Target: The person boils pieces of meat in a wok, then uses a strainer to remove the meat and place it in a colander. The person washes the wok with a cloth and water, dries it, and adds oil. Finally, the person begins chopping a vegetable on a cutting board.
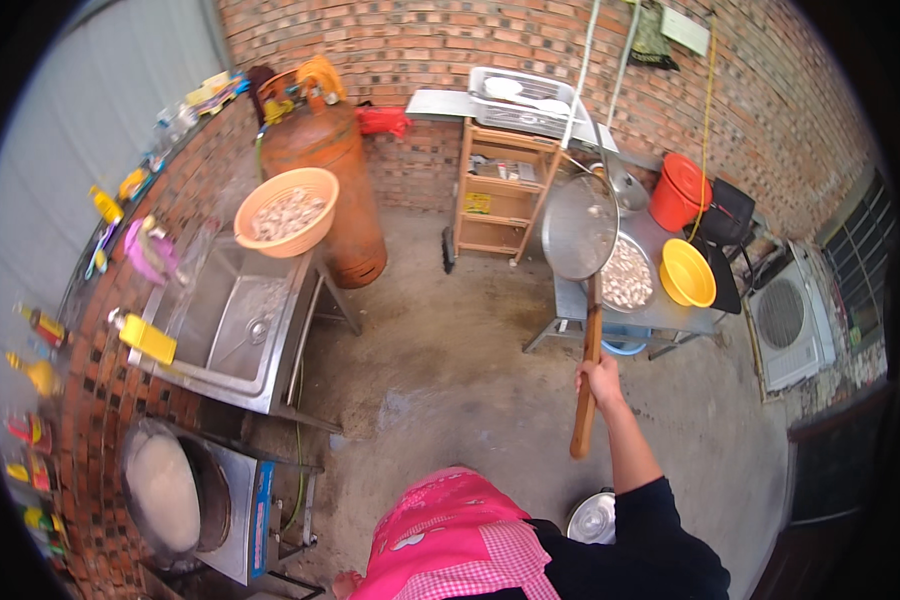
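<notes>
My right hand [600, 379] grips the long wooden handle of a large round metal strainer [579, 229], held out in front of me. The strainer's head overlaps the near left part of a metal table [694, 319] in the view. Partly behind it, a metal basin [628, 281] full of pale cut pieces sits on that table. Only a small part of my left hand [347, 583] shows beside the pink apron at the bottom edge, and its fingers cannot be made out. To the left, a wok [163, 491] with whitish, foamy contents rests on a gas stove [232, 517].
An orange plastic basket [289, 214] of pale pieces stands at the far end of the steel sink [225, 330], near a rusty gas cylinder [337, 187]. A wooden shelf [499, 196] is by the brick wall. A lidded pot [592, 517] sits on the floor by my right side.
</notes>
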Demonstrator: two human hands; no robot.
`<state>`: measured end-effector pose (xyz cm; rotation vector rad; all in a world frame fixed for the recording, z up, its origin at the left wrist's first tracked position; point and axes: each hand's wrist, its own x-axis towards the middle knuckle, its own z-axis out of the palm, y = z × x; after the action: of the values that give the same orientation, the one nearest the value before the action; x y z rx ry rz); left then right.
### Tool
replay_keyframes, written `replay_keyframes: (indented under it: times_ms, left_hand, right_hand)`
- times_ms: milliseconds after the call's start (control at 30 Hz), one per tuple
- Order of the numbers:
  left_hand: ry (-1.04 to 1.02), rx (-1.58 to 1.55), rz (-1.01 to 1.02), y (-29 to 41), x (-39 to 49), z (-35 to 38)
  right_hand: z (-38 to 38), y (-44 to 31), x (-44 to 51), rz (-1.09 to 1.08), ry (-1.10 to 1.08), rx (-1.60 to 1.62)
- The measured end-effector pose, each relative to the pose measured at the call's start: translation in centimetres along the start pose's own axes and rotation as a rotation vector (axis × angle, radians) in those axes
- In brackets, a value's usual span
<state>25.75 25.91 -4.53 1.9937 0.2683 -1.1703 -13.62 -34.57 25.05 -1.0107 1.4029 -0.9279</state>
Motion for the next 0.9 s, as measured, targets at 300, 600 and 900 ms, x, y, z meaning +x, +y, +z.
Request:
replay_keyframes:
  times_ms: [300,600,900]
  left_hand:
    - [0.02,0.364,0.047,2.6,-4.2,1.9]
    - [0.003,1.289,0.371,-1.8,-5.6,-1.6]
    - [0.252,0.019,0.028,-4.5,-3.5,-3.8]
  right_hand:
    - [-11.7,3.1,13.9,-0.158,0.599,-0.676]
    - [-6.6,1.5,3.9,0.013,-0.106,0.421]
    - [17.5,-4.3,-15.8,0.197,-0.899,0.085]
